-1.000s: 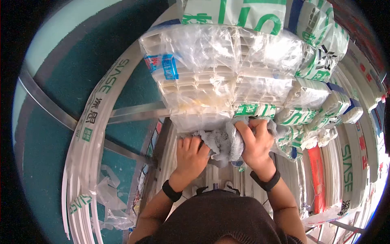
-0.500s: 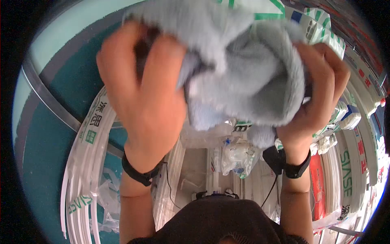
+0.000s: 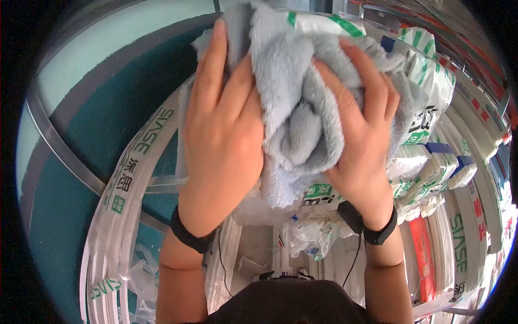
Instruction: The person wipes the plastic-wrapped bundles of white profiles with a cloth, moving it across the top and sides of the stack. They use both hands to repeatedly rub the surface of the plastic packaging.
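A fluffy grey-blue cloth (image 3: 280, 70) is bunched up between both hands at the top middle of the view. My left hand (image 3: 224, 135) presses its fingers into the left side of the cloth. On the right side, my right hand (image 3: 361, 124) has its fingers curled round the folds. A rolled fold of the cloth shows between the two hands, and one end hangs below them. Black bands circle both wrists.
Long plastic-wrapped bundles (image 3: 124, 183) with green lettering curve along the left. More wrapped packs (image 3: 431, 81) stand at the right, beside a red strip (image 3: 422, 259). Clear plastic bags (image 3: 313, 237) lie below the hands. A metal bar (image 3: 65, 143) crosses the far left.
Both hands have come closer together, the right one moving left and the left one right. The cloth between them is more gathered and hangs lower.
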`<state>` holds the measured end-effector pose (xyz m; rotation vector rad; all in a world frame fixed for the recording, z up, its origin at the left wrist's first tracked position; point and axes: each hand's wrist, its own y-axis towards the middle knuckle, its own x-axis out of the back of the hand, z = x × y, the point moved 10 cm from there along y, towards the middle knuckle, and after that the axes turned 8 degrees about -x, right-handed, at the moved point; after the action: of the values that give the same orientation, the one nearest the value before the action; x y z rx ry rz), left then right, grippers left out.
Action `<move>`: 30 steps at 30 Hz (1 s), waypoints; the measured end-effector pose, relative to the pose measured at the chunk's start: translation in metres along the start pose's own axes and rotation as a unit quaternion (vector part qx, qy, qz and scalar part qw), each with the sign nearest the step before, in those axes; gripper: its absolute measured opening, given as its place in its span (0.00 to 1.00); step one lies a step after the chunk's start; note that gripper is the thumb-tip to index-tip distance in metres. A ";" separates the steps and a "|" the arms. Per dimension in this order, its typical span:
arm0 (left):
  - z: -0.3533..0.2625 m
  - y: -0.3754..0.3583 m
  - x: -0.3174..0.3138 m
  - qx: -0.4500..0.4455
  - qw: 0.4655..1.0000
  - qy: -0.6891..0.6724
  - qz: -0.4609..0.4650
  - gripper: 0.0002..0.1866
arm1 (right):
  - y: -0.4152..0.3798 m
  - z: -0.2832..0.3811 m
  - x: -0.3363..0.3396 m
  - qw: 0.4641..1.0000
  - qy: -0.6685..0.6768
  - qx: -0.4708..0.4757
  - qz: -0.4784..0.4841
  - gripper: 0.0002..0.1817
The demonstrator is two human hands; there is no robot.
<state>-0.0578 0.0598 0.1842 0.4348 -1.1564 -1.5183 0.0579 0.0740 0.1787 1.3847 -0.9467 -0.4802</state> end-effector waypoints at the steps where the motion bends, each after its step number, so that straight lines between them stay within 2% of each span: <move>1: -0.004 -0.003 0.002 0.005 1.000 0.003 0.002 0.27 | -0.006 0.002 0.000 1.000 -0.011 -0.006 0.018 0.33; 4: -0.014 -0.017 0.001 0.031 0.999 -0.024 0.003 0.19 | -0.022 0.006 0.001 0.998 -0.037 -0.025 0.054 0.32; 11: -0.044 -0.065 -0.013 0.050 0.995 -0.044 0.079 0.18 | -0.069 0.012 -0.005 0.990 -0.015 -0.075 0.119 0.40; 14: -0.055 -0.086 -0.021 0.036 0.990 -0.033 0.130 0.21 | -0.083 0.016 -0.006 0.992 -0.046 -0.050 0.107 0.39; 20: -0.064 -0.112 -0.028 0.068 0.983 -0.047 0.161 0.22 | -0.096 0.021 -0.003 0.991 -0.071 -0.062 0.093 0.26; 23: -0.066 -0.118 -0.024 0.092 0.988 -0.043 0.118 0.17 | -0.112 0.023 -0.003 0.992 -0.077 -0.064 0.077 0.25; 26: -0.071 -0.133 -0.026 0.095 0.988 -0.043 0.113 0.18 | -0.139 0.021 -0.009 0.983 -0.100 -0.086 0.126 0.26; 30: -0.086 -0.161 -0.031 0.102 0.983 -0.053 0.145 0.19 | -0.166 0.022 -0.007 0.987 -0.087 -0.093 0.097 0.26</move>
<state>-0.0670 0.0348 0.0012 0.3098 -1.4011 -1.1868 0.0754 0.0375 0.0164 1.0838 -1.1371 -0.5346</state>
